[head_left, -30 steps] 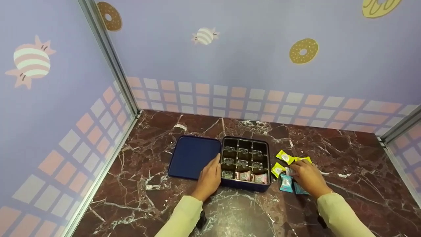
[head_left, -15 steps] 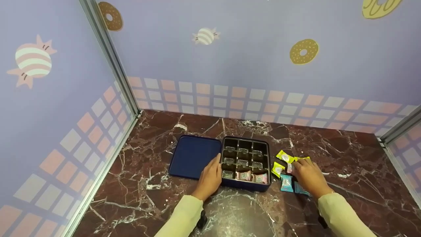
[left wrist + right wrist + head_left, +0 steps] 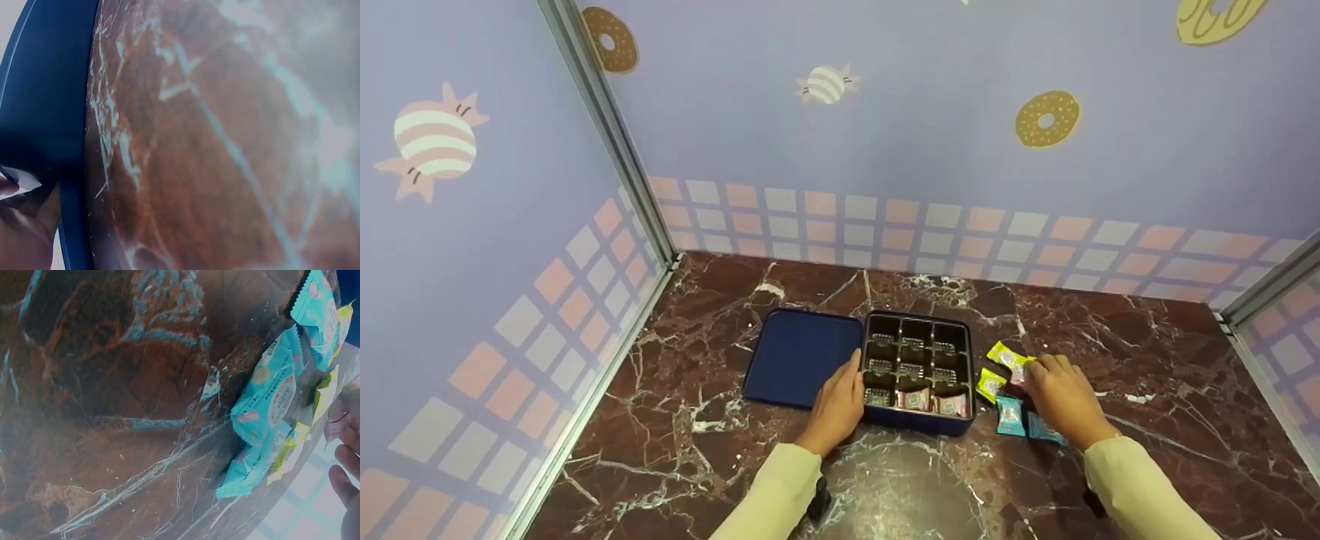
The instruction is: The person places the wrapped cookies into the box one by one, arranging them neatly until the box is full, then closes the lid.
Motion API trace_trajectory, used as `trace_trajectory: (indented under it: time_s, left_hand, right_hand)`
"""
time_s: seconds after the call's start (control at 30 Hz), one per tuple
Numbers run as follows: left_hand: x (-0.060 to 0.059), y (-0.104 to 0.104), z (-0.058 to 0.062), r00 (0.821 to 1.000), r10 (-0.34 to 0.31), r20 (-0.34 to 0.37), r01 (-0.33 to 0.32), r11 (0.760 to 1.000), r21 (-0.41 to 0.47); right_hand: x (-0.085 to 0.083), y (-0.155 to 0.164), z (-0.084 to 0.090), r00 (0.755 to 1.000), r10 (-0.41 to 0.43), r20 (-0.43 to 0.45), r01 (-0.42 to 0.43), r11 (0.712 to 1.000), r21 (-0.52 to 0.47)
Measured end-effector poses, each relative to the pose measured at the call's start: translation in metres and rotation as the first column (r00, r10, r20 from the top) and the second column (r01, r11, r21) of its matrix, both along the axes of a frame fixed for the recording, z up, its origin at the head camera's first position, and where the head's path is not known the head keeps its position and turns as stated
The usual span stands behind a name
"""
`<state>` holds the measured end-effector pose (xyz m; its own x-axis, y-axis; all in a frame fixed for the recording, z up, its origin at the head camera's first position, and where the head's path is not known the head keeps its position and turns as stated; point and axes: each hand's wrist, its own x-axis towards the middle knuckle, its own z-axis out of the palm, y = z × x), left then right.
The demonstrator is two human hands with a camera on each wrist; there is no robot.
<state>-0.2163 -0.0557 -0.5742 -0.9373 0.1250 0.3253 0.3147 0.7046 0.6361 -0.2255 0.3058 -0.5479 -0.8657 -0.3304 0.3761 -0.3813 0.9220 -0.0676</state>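
Note:
Pinched between my right thumb and fingers is a small pink-wrapped candy (image 3: pixel 337 426), and the right hand (image 3: pixel 1063 399) hovers low over the pile. Beside it lie teal candies (image 3: pixel 1010 416) and yellow candies (image 3: pixel 991 385); the hand covers part of the group. My left hand (image 3: pixel 837 403) rests along the left wall of a dark blue tin (image 3: pixel 919 421), fingers extended and touching it. The tin has a black divided insert; pink-wrapped candies (image 3: pixel 914 400) sit in the middle and right compartments of its front row. In the left wrist view the hand is largely cut off.
The blue lid (image 3: pixel 802 356) lies flat against the tin's left side, under the left hand's edge. A marbled brown table (image 3: pixel 697 465) carries everything. Patterned panels (image 3: pixel 840 150) rise behind and at both sides.
The right hand has picked at the pile and drawn the pink candy slightly up and left, beside the yellow ones. The left hand has stayed at the tin.

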Motion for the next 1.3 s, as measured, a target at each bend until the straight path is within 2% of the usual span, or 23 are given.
trace_trajectory:
  time_s: [0.33, 0.6, 0.77, 0.9, 1.13, 1.3]
  left_hand:
    - [0.001, 0.0, 0.001, 1.0, -0.005, 0.01, 0.005, 1.0, 0.022]
    - [0.0, 0.0, -0.002, 0.999, -0.006, -0.043, 0.008, 0.999, 0.044]
    - [-0.001, -0.001, -0.004, 0.998, -0.023, -0.054, 0.029, 0.993, 0.113]
    - [-0.002, -0.004, -0.003, 0.999, -0.033, -0.009, 0.034, 0.982, 0.184]
    - [-0.005, -0.008, 0.001, 0.988, -0.074, 0.136, 0.031, 0.956, 0.291]
    - [-0.005, -0.011, 0.003, 0.979, -0.095, 0.18, 0.032, 0.946, 0.323]
  right_hand:
    - [0.0, -0.007, 0.007, 1.0, 0.017, -0.004, -0.017, 1.0, 0.016]
    - [0.0, -0.014, 0.012, 0.998, 0.056, -0.022, -0.055, 0.997, 0.045]
    - [0.001, -0.019, 0.017, 0.999, 0.05, 0.011, -0.05, 0.998, 0.029]
    - [0.001, -0.026, 0.02, 0.998, 0.062, 0.006, -0.062, 0.998, 0.017]
    - [0.0, -0.037, 0.021, 0.994, 0.098, -0.055, -0.097, 0.995, 0.026]
    - [0.0, -0.042, 0.021, 0.99, 0.123, -0.071, -0.121, 0.992, 0.038]
